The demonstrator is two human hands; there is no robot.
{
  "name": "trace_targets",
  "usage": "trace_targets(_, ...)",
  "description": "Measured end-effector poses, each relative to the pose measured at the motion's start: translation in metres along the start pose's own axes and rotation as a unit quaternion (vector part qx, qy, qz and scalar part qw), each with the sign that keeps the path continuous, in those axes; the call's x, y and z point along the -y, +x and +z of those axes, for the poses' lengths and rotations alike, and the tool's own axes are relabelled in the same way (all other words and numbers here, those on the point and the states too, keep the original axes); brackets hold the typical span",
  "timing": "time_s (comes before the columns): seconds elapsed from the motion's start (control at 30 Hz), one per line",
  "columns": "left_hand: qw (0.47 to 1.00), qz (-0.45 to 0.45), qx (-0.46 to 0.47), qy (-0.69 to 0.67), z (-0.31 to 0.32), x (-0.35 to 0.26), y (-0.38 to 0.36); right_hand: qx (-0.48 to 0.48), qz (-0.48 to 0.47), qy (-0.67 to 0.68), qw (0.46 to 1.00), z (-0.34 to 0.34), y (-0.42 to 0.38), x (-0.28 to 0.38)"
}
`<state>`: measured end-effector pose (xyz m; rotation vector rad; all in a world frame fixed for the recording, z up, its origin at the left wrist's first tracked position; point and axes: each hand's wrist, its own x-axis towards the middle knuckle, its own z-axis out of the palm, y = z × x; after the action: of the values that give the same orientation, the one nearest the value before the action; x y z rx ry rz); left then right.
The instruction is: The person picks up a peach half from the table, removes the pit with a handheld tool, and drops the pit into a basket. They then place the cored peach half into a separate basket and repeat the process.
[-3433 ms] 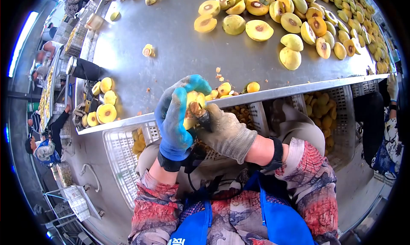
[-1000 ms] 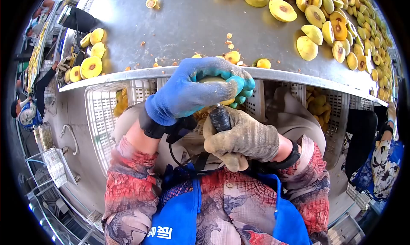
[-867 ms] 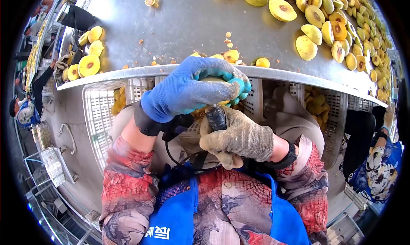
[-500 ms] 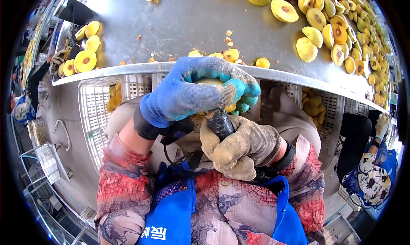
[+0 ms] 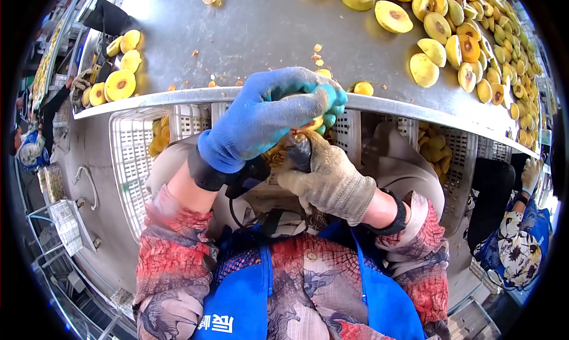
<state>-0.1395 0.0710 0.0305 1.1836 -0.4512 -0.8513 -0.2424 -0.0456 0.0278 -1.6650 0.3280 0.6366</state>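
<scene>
My left hand (image 5: 269,112), in a blue glove with teal fingers, is closed around a yellow fruit half (image 5: 310,126), apparently a peach; most of it is hidden by the glove. In my right hand (image 5: 333,177), in a dirty beige glove, is a tool with a handle wrapped in black tape (image 5: 300,153). Its upper end meets the underside of the fruit, and its working tip cannot be seen. Both hands are in front of my chest, at the near edge of the metal table (image 5: 237,50).
Many halved yellow fruits (image 5: 468,47) are heaped on the table's right side. A few halves (image 5: 120,85) lie at its left corner. White plastic crates (image 5: 131,162) with fruit stand below the edge. A co-worker's gloved hand (image 5: 531,175) shows at far right.
My right hand has risen and turned, bringing the tool up against the fruit. My left hand has shifted slightly up and left, still around the fruit.
</scene>
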Motion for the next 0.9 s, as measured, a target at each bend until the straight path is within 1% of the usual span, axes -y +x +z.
trace_targets(0.03, 1.0, 0.023, -0.015, -0.002, 0.001, 0.004, 0.002, -0.042, -0.004, -0.089, 0.995, 0.002, 0.002, 0.004)
trace_targets(0.13, 0.998, 0.037, -0.043, -0.016, 0.004, 0.007, 0.006, -0.13, -0.053, -0.159, 0.977, 0.006, 0.006, -0.003)
trace_targets(0.17, 0.996, 0.045, -0.069, -0.032, 0.008, 0.008, 0.007, -0.129, -0.058, -0.157, 0.977, 0.005, 0.006, -0.003)
trace_targets(0.27, 0.993, 0.046, -0.098, -0.046, 0.01, 0.009, 0.006, -0.128, -0.083, -0.147, 0.977, 0.004, 0.008, -0.008)
trace_targets(0.33, 0.997, 0.041, -0.067, -0.019, 0.005, 0.008, 0.006, -0.128, -0.117, -0.135, 0.976, 0.006, 0.011, -0.015)
trace_targets(0.4, 0.998, 0.041, -0.052, -0.003, 0.003, 0.008, 0.004, -0.029, -0.042, -0.013, 0.999, 0.004, 0.01, -0.011)
trace_targets(0.43, 0.998, 0.044, -0.052, -0.001, 0.003, 0.009, 0.003, 0.02, -0.003, 0.049, 0.999, 0.002, 0.009, -0.007)
trace_targets(0.47, 0.998, 0.047, -0.051, 0.001, 0.004, 0.011, 0.001, 0.106, 0.025, 0.13, 0.985, -0.007, 0.005, -0.001)
trace_targets(0.5, 0.997, 0.06, -0.052, -0.001, 0.006, 0.012, 0.001, 0.191, 0.052, 0.21, 0.957, -0.019, 0.0, 0.006)
trace_targets(0.53, 0.996, 0.071, -0.053, -0.002, 0.008, 0.013, 0.0, 0.273, 0.08, 0.289, 0.914, -0.026, -0.005, 0.012)
trace_targets(0.57, 0.995, 0.081, -0.055, -0.004, 0.01, 0.013, -0.001, 0.266, 0.056, 0.391, 0.879, -0.02, -0.012, 0.014)
trace_targets(0.67, 0.991, 0.102, -0.078, -0.042, 0.02, 0.009, -0.001, 0.336, 0.095, 0.498, 0.794, -0.025, -0.012, 0.006)
trace_targets(0.7, 0.991, 0.105, -0.071, -0.032, 0.018, 0.011, 0.001, 0.349, 0.097, 0.509, 0.781, -0.026, -0.011, 0.004)
trace_targets(0.8, 0.984, 0.058, -0.105, -0.128, 0.024, 0.009, 0.002, 0.334, 0.091, 0.496, 0.796, -0.028, -0.011, 0.008)
trace_targets(0.9, 0.987, 0.067, -0.1, -0.102, 0.018, 0.014, 0.006, 0.26, 0.078, 0.326, 0.905, -0.029, -0.011, 0.018)
